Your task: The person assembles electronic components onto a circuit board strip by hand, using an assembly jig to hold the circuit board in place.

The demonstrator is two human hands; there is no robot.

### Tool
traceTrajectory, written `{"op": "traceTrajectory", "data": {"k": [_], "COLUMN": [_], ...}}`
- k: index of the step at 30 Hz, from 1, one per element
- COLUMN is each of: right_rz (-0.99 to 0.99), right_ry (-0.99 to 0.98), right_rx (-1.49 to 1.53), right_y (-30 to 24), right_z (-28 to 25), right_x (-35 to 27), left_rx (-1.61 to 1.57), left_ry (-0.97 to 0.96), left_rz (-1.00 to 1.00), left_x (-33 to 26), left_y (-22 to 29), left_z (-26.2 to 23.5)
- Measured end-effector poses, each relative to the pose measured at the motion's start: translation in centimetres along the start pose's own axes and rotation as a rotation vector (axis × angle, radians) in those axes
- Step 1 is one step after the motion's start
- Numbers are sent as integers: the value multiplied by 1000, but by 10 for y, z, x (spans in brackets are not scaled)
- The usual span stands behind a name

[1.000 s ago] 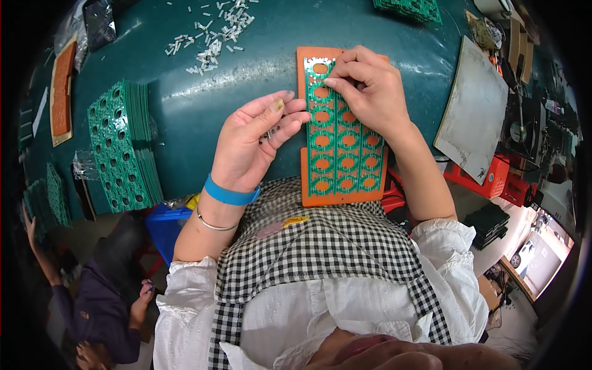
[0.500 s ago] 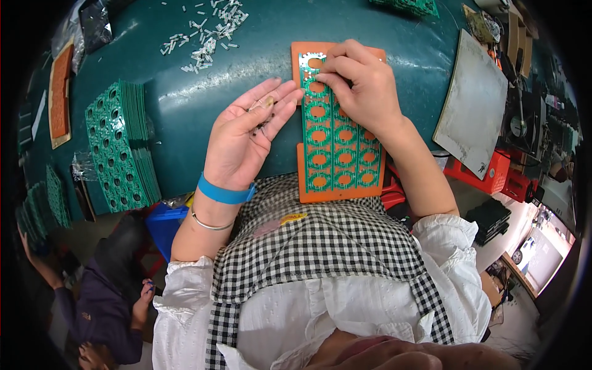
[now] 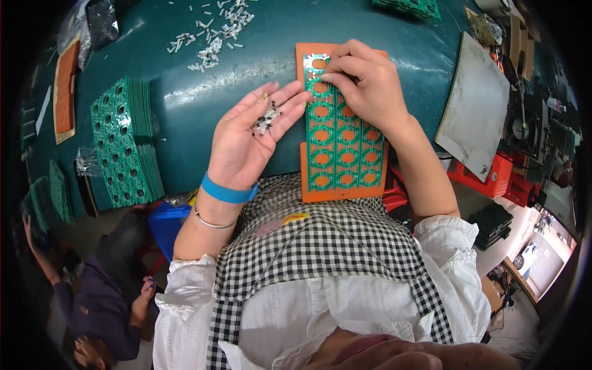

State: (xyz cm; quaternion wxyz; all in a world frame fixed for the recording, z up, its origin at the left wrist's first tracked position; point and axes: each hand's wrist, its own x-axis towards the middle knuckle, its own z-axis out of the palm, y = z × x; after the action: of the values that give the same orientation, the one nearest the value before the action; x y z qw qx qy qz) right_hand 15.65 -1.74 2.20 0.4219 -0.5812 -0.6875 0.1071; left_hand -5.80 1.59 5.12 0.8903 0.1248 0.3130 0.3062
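My left hand (image 3: 243,139) is palm up beside the board, fingers stretched out and the thumb lifted. In its palm lies a small heap of leaded electronic components (image 3: 264,123) with black ends and pale, thin bodies. A green circuit board panel (image 3: 334,146) with rows of round cutouts rests on an orange fixture plate (image 3: 313,196). Over its far end, my right hand (image 3: 364,80) pinches thumb and forefinger close to the board's surface. Whatever sits between those fingertips is too small to make out. Small white pieces show on the board's far left corner.
Loose pale components (image 3: 216,37) are scattered on the green table (image 3: 209,98). Stacked green circuit boards (image 3: 120,142) stand at the left, near another orange plate (image 3: 66,92). A grey panel (image 3: 473,105) leans at the right by a red crate (image 3: 487,176). Another person (image 3: 102,302) sits lower left.
My left thumb has lifted away from the palm, uncovering the heap of components. My right hand stays pinched over nearly the same spot of the board.
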Motion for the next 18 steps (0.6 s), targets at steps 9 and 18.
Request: {"op": "traceTrajectory", "data": {"k": [9,18], "right_rz": [2,121], "right_ry": [-8,-86], "right_rx": [-86,85], "right_y": [-9,-18], "right_z": [1,-12], "right_x": [2,4], "left_rx": [72,265], "left_ry": [-119,-76], "left_rz": [-56,12], "left_x": [4,0], "left_y": [1,-5], "left_z": [-20,-9]}}
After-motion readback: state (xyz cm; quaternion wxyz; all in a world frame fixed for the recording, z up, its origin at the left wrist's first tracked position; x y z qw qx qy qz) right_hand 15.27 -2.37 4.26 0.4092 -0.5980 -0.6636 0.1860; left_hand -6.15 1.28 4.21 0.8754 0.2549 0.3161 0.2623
